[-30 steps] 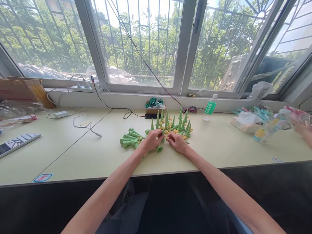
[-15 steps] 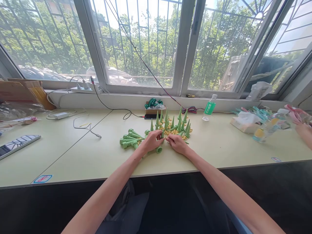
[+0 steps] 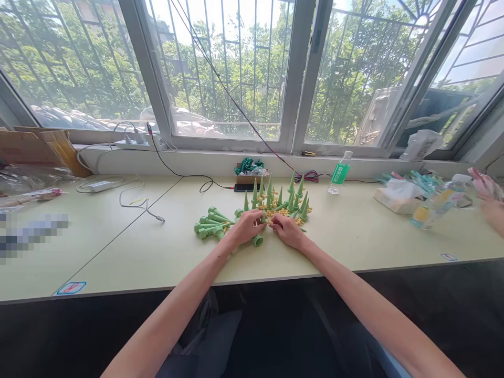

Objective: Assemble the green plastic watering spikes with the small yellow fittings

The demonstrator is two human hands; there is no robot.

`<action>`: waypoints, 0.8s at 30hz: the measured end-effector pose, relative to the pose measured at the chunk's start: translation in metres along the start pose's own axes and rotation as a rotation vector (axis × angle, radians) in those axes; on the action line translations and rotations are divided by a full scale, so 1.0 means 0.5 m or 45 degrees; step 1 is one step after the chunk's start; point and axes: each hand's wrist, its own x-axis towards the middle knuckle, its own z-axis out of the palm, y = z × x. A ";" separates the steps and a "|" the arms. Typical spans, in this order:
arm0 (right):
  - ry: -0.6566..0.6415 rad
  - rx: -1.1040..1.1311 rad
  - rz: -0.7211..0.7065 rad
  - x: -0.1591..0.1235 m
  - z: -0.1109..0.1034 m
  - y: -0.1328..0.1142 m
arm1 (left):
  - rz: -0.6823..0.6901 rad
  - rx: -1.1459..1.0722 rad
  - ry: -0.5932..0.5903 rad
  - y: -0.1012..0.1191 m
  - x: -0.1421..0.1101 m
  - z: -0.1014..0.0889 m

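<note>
My left hand point(image 3: 244, 228) is closed around a green plastic cone spike point(image 3: 259, 239), whose round open end sticks out below the fingers. My right hand point(image 3: 288, 231) sits just to its right, its fingers pinched at the spike's tip; what it pinches is too small to name. Behind both hands stand several upright green cone spikes point(image 3: 275, 197) among small yellow pieces point(image 3: 281, 212). To the left of my left hand lies a pile of green spikes point(image 3: 208, 224) on their sides.
The pale table point(image 3: 165, 252) runs along a barred window. A water bottle point(image 3: 339, 174) stands at the back right. Cables point(image 3: 137, 202) and a power strip point(image 3: 132, 140) lie at the left. Another person's hand point(image 3: 492, 210) works at the far right beside plastic packets point(image 3: 413, 191).
Both hands have stayed at the same spot; the fingertips have drawn slightly closer together at the spike. The other person's hand at the far right has shifted a little.
</note>
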 end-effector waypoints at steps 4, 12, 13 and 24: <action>-0.004 -0.040 -0.023 0.000 -0.002 -0.007 | 0.024 0.021 0.018 -0.003 0.000 0.002; -0.026 -0.124 -0.075 0.002 0.001 -0.001 | 0.035 -0.013 0.018 -0.003 0.000 0.001; -0.026 -0.122 -0.077 0.003 0.001 0.000 | 0.032 -0.029 0.017 -0.002 0.000 0.001; 0.013 -0.049 -0.019 -0.002 -0.002 -0.002 | 0.072 -0.083 0.020 -0.008 0.000 0.006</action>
